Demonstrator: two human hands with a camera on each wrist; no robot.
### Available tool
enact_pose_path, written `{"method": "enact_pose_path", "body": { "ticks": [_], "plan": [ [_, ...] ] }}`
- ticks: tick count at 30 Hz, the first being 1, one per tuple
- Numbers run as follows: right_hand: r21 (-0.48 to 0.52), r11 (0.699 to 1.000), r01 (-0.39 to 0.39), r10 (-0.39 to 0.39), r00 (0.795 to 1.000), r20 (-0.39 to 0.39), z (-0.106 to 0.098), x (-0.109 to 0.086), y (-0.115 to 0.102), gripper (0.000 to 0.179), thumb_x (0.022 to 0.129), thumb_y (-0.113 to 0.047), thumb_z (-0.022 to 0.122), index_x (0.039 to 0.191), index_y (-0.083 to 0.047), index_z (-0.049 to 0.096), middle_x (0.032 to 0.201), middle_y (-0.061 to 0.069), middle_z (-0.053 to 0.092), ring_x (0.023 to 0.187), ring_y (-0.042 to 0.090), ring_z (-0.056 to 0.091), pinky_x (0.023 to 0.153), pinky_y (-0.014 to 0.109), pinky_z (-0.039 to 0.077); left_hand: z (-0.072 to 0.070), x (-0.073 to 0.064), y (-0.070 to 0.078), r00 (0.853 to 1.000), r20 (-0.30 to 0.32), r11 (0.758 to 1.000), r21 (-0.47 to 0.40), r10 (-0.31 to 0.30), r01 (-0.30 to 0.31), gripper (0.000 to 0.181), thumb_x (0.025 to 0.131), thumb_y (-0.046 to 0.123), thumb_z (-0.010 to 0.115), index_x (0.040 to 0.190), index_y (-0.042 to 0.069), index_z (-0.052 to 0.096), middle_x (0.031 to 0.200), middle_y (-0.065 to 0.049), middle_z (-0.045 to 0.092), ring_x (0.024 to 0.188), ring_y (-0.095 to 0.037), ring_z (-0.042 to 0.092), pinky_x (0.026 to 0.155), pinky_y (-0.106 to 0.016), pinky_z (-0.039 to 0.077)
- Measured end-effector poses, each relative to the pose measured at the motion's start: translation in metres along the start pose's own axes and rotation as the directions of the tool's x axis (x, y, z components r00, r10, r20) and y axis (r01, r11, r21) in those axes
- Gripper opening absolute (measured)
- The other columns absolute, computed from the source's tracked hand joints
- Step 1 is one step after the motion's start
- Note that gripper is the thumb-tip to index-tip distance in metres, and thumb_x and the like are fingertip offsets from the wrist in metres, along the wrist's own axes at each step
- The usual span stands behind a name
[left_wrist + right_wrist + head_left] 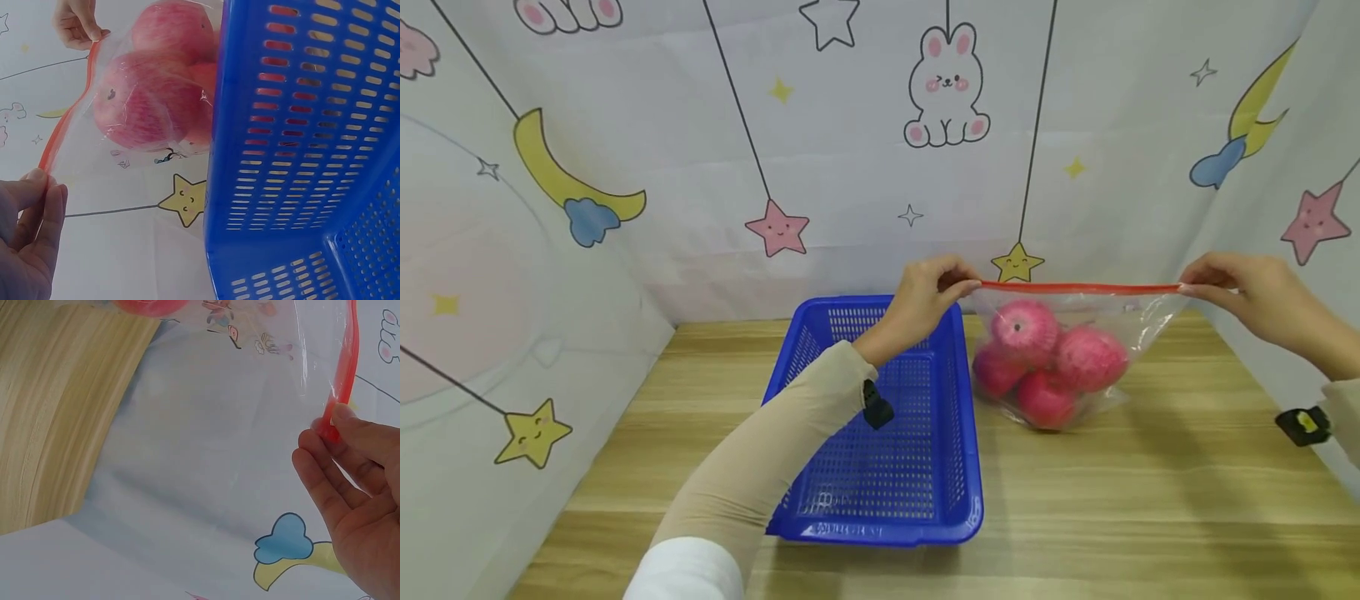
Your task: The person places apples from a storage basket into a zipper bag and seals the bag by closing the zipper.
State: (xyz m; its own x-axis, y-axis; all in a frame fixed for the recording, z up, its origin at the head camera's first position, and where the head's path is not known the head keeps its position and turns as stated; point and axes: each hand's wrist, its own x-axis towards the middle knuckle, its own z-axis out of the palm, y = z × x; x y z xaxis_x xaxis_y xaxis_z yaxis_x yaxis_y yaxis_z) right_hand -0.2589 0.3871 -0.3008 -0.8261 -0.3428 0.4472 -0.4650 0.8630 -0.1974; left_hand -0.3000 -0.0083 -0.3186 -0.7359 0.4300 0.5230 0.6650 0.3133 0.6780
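Note:
A clear zip bag (1138, 321) with a red zip strip (1078, 288) along its top holds several red apples (1092, 358). My left hand (925, 296) pinches the left end of the strip between thumb and fingers. At the opposite end, my right hand (1251, 292) pinches the other corner, so the strip is stretched nearly straight. In the right wrist view, thumb and forefinger grip the red strip's end (340, 394). The apples (147, 100) bunch in the lower left of the bag; whether its bottom touches the table cannot be told.
A blue plastic basket (880, 533) with slotted walls stands left of the bag, beneath my left forearm. Both are over a wood-grain table (1112, 517). A white cloth (850, 125) printed with stars, moons and a rabbit hangs behind and at the sides.

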Motion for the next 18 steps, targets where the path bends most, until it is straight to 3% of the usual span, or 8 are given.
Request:
{"method": "enact_pose_path", "body": {
  "ticks": [1,2,5,7,15,18],
  "plan": [
    [0.002,1.0,0.001,-0.001,1.0,0.0,-0.001,0.0,-0.001,0.012,0.085,0.008,0.072,0.092,-0.001,0.068,0.082,0.009,0.071,0.075,0.02,0.067,0.067,0.003,0.039,0.0,0.0,0.0,1.0,0.0,1.0,-0.003,-0.001,0.001,0.009,0.095,0.008,0.067,0.1,0.003,0.072,0.093,-0.007,0.073,0.078,-0.01,0.066,0.072,-0.02,0.054],
    [-0.001,1.0,-0.002,0.002,1.0,-0.002,-0.001,0.0,-0.001,0.012,0.085,0.008,0.073,0.092,-0.002,0.068,0.082,0.008,0.071,0.074,0.013,0.065,0.066,-0.001,0.032,-0.001,-0.001,0.001,1.0,0.002,1.0,-0.005,-0.003,0.003,0.009,0.095,0.008,0.067,0.1,0.003,0.072,0.093,-0.007,0.073,0.077,-0.009,0.066,0.073,-0.02,0.054],
    [0.003,1.0,-0.005,0.005,1.0,0.002,-0.004,-0.001,-0.003,0.012,0.085,0.007,0.073,0.092,-0.001,0.068,0.082,0.007,0.071,0.074,-0.002,0.057,0.067,-0.003,0.03,-0.002,-0.002,0.001,1.0,0.01,1.0,-0.01,-0.002,0.003,0.009,0.095,0.008,0.067,0.099,0.002,0.072,0.093,-0.007,0.073,0.077,-0.01,0.066,0.072,-0.02,0.054],
    [0.007,1.0,-0.009,0.009,1.0,0.009,-0.005,-0.002,-0.005,0.01,0.087,0.006,0.073,0.093,0.0,0.067,0.083,0.008,0.071,0.075,-0.004,0.056,0.067,-0.003,0.03,-0.002,-0.004,0.001,1.0,0.018,1.0,-0.016,0.002,-0.002,0.008,0.095,0.008,0.067,0.099,0.002,0.072,0.093,-0.007,0.073,0.077,-0.013,0.067,0.072,-0.021,0.054],
    [-0.007,1.0,-0.015,0.015,1.0,0.014,-0.008,-0.01,-0.014,0.011,0.089,0.007,0.069,0.096,-0.002,0.068,0.086,0.009,0.07,0.078,0.024,0.066,0.068,-0.003,0.028,-0.006,-0.011,0.001,0.998,0.035,0.999,-0.024,0.044,-0.043,0.007,0.095,0.006,0.066,0.098,0.002,0.071,0.092,-0.007,0.072,0.082,-0.024,0.069,0.073,-0.021,0.054],
    [-0.007,1.0,-0.001,0.001,1.0,0.007,-0.008,-0.011,-0.016,0.012,0.088,0.008,0.069,0.095,-0.002,0.068,0.085,0.009,0.07,0.077,0.02,0.065,0.068,-0.003,0.029,-0.007,-0.013,0.0,0.998,0.034,0.999,-0.017,0.049,-0.048,0.007,0.095,0.007,0.067,0.098,0.002,0.071,0.092,-0.007,0.072,0.081,-0.022,0.068,0.073,-0.021,0.054]
  ]
}}
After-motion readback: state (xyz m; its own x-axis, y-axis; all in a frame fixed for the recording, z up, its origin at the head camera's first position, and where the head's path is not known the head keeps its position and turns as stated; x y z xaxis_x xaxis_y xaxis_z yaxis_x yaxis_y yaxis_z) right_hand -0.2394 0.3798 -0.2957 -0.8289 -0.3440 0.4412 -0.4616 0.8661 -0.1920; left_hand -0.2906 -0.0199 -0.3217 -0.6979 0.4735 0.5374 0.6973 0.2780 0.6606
